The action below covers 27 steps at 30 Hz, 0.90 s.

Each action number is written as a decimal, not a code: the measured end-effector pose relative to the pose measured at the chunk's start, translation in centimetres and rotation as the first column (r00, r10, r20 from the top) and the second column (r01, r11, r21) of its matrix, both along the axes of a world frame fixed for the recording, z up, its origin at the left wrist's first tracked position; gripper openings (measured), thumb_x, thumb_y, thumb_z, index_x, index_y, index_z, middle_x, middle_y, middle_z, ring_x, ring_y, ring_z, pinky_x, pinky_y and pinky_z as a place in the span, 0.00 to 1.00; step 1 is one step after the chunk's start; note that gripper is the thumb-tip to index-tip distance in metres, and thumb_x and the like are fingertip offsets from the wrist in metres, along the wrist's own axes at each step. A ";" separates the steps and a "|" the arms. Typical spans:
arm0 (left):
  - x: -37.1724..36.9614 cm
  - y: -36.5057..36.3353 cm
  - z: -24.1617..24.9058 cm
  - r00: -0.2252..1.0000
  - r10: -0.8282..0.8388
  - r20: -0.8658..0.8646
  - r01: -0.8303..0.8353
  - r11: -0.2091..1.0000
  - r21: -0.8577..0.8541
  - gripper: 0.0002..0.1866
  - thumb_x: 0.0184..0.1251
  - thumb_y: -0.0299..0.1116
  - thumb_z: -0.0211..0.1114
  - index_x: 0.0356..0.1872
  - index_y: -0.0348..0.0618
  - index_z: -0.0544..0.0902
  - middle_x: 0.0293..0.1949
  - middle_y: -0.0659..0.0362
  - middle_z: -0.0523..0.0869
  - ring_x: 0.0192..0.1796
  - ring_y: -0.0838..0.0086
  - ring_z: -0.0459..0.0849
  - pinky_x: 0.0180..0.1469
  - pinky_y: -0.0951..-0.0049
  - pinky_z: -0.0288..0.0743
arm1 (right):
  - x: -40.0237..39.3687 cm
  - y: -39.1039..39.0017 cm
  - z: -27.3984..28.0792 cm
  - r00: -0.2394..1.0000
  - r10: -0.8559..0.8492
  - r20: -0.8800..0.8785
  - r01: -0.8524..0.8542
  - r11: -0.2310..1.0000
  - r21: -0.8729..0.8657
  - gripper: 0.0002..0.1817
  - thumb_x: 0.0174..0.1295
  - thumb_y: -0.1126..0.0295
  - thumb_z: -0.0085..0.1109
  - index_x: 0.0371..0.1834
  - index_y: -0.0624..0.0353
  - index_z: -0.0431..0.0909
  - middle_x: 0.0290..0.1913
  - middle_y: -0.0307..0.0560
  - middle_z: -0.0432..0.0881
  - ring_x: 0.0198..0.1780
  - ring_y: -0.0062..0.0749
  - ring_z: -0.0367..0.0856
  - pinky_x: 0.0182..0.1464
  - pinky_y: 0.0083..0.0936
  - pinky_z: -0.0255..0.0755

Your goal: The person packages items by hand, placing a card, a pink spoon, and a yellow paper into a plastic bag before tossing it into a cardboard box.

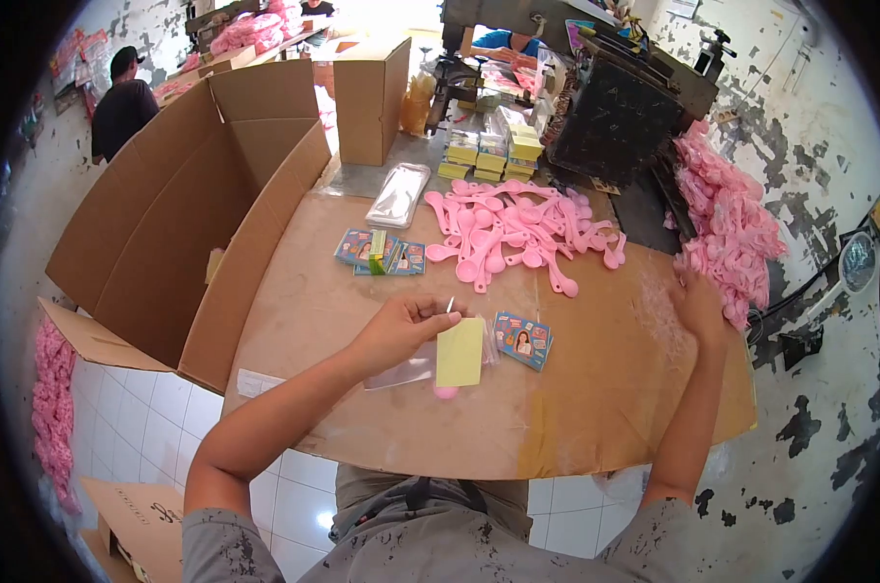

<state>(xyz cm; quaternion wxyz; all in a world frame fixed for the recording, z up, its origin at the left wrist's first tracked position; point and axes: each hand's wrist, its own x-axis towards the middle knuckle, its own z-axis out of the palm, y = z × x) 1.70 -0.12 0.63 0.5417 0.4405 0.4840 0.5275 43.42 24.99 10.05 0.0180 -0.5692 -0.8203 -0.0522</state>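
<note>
My left hand [422,324] is closed in a pinch on a yellow card [459,352], with a small white tip poking up between the fingers. Under the card lies clear plastic film [401,373], and the rounded end of a pink spoon [446,392] shows below it. Just right of the card is a small stack of blue printed cards [523,340]. My right hand [697,303] reaches to the table's right side, fingers stretched out at the edge of a heap of pink bagged items [731,233]. Pink measuring spoons [517,228] lie piled beyond my hands.
A large open carton [255,262] stands at the left. Further blue card packs [381,255], clear bags [398,194] and yellow card stacks [493,151] sit toward the back. A dark machine box [615,117] is behind the spoons. Other people are in the background.
</note>
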 end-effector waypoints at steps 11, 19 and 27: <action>-0.6 0.5 -0.1 0.998 0.016 -0.053 -0.020 0.997 -0.068 0.17 0.81 0.33 0.67 0.66 0.42 0.84 0.54 0.60 0.92 0.54 0.81 0.89 0.57 0.75 0.83 | 0.5 1.4 -2.0 0.993 -0.009 0.114 -0.006 0.991 0.131 0.26 0.71 0.63 0.66 0.71 0.59 0.79 0.70 0.62 0.80 0.76 0.52 0.74 0.77 0.51 0.65; -1.0 0.1 -1.4 0.990 0.084 0.111 -0.091 0.994 0.059 0.17 0.79 0.30 0.69 0.63 0.34 0.83 0.52 0.57 0.93 0.54 0.80 0.90 0.57 0.77 0.83 | -5.3 -4.2 0.7 0.957 0.291 0.002 -0.261 0.855 0.448 0.14 0.73 0.70 0.65 0.58 0.63 0.86 0.58 0.54 0.88 0.63 0.36 0.85 0.64 0.35 0.76; -0.1 -0.8 -0.7 0.960 0.156 0.231 -0.191 0.972 0.138 0.15 0.80 0.29 0.68 0.61 0.31 0.83 0.54 0.52 0.91 0.56 0.75 0.90 0.60 0.72 0.84 | -15.5 -8.6 -0.8 0.550 0.464 -0.695 -0.778 0.588 -0.223 0.12 0.73 0.71 0.67 0.57 0.60 0.87 0.46 0.44 0.90 0.51 0.28 0.87 0.54 0.30 0.81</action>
